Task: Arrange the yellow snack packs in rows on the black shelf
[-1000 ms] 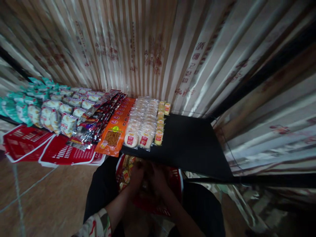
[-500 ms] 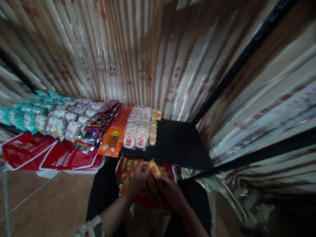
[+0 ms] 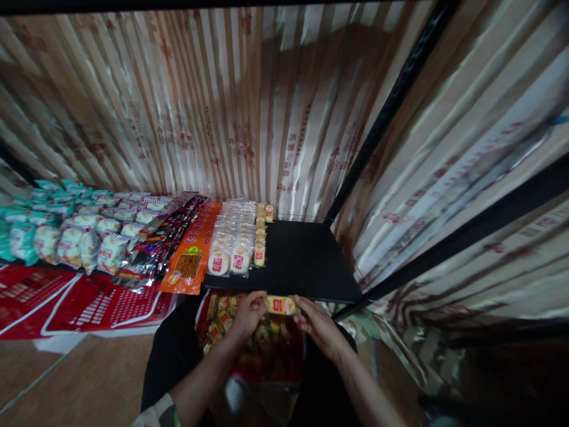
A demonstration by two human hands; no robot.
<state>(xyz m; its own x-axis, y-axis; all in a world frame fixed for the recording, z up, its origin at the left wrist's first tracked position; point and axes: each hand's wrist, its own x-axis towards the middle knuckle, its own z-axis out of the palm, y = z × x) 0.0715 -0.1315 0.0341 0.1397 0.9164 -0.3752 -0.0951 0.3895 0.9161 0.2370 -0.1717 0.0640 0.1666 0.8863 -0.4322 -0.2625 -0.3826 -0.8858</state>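
Observation:
A small yellow wrapped snack (image 3: 280, 305) with a red and orange label is stretched level between my hands. My left hand (image 3: 249, 312) pinches its left end, and my right hand (image 3: 315, 321) grips its right end. Below them, between my knees, an open red bag (image 3: 249, 369) holds many similar yellow packets (image 3: 224, 321). Just beyond the hands is the front edge of a black shelf (image 3: 306, 255). A row of matching yellow packets (image 3: 259, 254) runs front to back on it.
Left of the yellow row stand rows of round white crackers (image 3: 240, 258), an orange snack pack (image 3: 190, 261), dark shiny packets (image 3: 141, 261), white packets (image 3: 113, 252) and teal packets (image 3: 23, 243). Black frame posts (image 3: 368, 145) and a striped curtain (image 3: 213, 107) enclose the shelf.
The yellow snack has turned from slanted to level, and my right hand has risen to hold its right end. The whole view has shifted, with the shelf now further left.

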